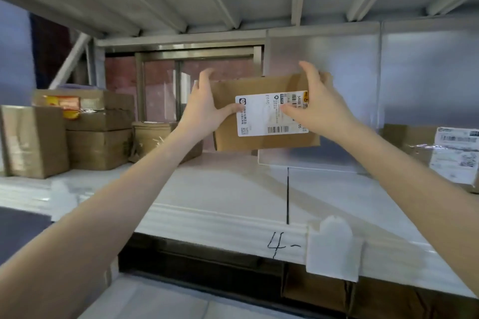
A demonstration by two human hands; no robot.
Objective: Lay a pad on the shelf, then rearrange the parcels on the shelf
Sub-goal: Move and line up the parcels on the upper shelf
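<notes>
Above the white pad (233, 189) on the shelf (259, 230), a flat parcel (264, 137) is held upright, label (261, 116) facing the camera. The left hand (204, 109) grips its left edge and the right hand (318, 106) its right edge, thumbs on the label. Stacked boxes (98, 132) stand at far left; another labelled parcel (440, 153) lies at right.

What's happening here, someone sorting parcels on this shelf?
Yes. A person holds a flat cardboard parcel upright between the left hand and the right hand, its shipping label facing them, above the white pad that covers the shelf. A stack of boxes sits at the left, and another labelled parcel lies at the right.
</notes>
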